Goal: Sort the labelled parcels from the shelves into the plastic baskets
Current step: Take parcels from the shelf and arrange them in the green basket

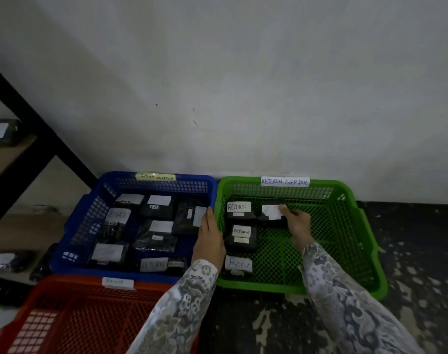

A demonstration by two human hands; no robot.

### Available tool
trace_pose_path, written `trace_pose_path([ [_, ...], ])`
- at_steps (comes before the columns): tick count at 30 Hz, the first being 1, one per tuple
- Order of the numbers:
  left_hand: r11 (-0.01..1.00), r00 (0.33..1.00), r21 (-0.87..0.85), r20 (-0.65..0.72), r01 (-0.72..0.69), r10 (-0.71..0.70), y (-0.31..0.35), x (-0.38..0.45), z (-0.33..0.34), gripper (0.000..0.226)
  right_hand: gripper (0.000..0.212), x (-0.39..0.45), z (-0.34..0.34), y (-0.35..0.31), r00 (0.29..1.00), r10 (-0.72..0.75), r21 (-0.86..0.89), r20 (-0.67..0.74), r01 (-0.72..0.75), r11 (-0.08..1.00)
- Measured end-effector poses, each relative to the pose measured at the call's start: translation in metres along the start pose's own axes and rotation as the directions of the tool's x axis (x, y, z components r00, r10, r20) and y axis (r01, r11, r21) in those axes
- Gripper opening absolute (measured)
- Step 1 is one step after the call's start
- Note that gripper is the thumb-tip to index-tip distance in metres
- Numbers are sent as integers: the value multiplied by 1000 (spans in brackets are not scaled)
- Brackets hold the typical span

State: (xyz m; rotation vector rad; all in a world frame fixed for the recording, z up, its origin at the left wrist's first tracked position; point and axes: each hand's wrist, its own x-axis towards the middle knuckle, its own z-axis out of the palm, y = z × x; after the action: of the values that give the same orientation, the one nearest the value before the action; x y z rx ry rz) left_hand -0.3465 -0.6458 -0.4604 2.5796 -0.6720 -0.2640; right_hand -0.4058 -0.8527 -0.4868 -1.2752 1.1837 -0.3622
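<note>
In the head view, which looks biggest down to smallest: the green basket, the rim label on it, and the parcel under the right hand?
1. Green plastic mesh basket, by far the largest.
2. White paper rim label reading RETURN OVERDUE.
3. Black wrapped parcel held by the right hand; partly covered, so its rank against the label is unsure.

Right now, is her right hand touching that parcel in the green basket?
Touching: the head view shows the right hand fingers on the parcel label in the green basket.
</note>
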Motion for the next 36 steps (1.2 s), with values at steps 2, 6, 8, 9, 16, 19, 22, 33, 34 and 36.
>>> trace_pose_path([
  [2, 1000, 1000, -9, -12, 4, -4, 0, 0, 1, 69, 26, 1, 0, -1, 1000, -22, -38, -2, 22, 999],
  [6, 1000, 1000, -25, -23, -4, 3, -1, -1, 2, 69, 34, 3, -1, -1, 999, -47, -83, -22, 45, 996],
  [8, 999, 1000, -36, -20, -1, 0, -1, -1, 2, 69, 36, 3, -2, -1, 997, -81, -153, 10, 82, 985],
  [9, 999, 1000, -40, -20, -2, 2, -1, -1, 2, 70, 37, 3, -2, -1, 994, -95, -182, 50, 103, 978],
  [16, 999, 999, -31, -28, -21, 20, -2, -1, 2, 70, 35, -6, -2, 8, 976, -173, -308, 128, 205, 929],
  [19, 999, 999, -23, -22, -25, 24, -2, -1, 2, 70, 65, 16, -1, 28, 975, -176, -366, 132, 213, 906],
  [22, 1000, 1000, -19, -15, -15, 15, -2, 0, 2, 71, 97, 47, 4, 52, 975, -165, -466, 149, 217, 858],
  [33, 986, 987, 129, 129, -110, 93, -18, -27, -36, 67, 74, -78, -11, -3, 897, -303, -665, 321, 441, 602],
  [34, 974, 984, 187, 146, -130, 103, -24, -33, -41, 66, 76, -89, -10, -2, 881, -313, -685, 353, 472, 555],
  [36, 929, 972, 320, 196, -186, 127, -36, -48, -51, 66, 77, -114, -7, 2, 850, -326, -719, 415, 526, 454],
])
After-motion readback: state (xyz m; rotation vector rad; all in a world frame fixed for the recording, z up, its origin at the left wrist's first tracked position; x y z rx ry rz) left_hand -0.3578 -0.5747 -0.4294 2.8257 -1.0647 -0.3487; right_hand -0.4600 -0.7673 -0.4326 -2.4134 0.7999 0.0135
